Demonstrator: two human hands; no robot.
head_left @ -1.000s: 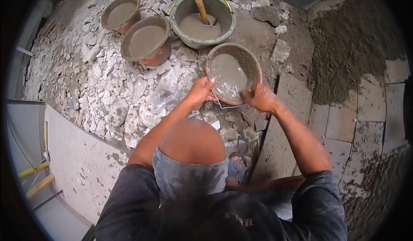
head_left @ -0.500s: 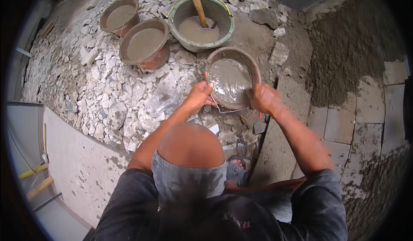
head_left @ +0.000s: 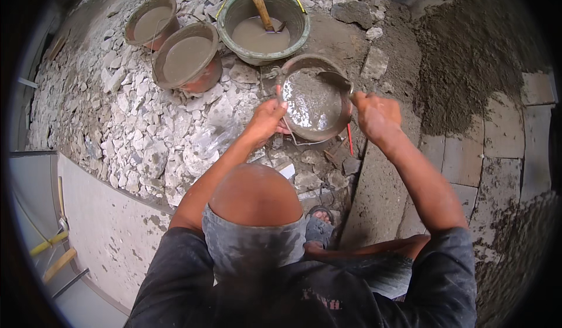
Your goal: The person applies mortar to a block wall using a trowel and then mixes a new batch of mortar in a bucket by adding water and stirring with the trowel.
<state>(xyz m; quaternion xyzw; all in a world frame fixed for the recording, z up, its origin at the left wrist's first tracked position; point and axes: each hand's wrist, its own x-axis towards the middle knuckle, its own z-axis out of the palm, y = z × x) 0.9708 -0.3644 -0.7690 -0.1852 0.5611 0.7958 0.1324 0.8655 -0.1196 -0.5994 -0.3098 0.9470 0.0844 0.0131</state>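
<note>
A bucket (head_left: 287,130) of wet grey mortar (head_left: 316,102) stands in front of me, its wire handle hanging down on the near side. My left hand (head_left: 266,120) is closed on the left rim, the thumb on top and the fingers outside. At the right rim, my right hand (head_left: 377,114) is wrapped round a tool, seemingly a trowel (head_left: 336,77). Its dark blade lies at the far right inside the bucket, partly hidden by mortar and rim. The grip is mostly covered by my fingers. A thin red stick-like piece (head_left: 350,139) shows below the right rim.
A large green bucket (head_left: 266,59) of grey liquid holds a wooden-handled tool (head_left: 257,0). Two mortar-filled buckets, one nearer (head_left: 202,85) and one farther (head_left: 132,35), stand on broken rubble (head_left: 134,111). To the right is a block wall (head_left: 503,135) partly coated with mortar.
My right hand has moved right and up from inside the near right rim, and the tool's blade now shows at the far right. My left hand keeps its hold on the bucket.
</note>
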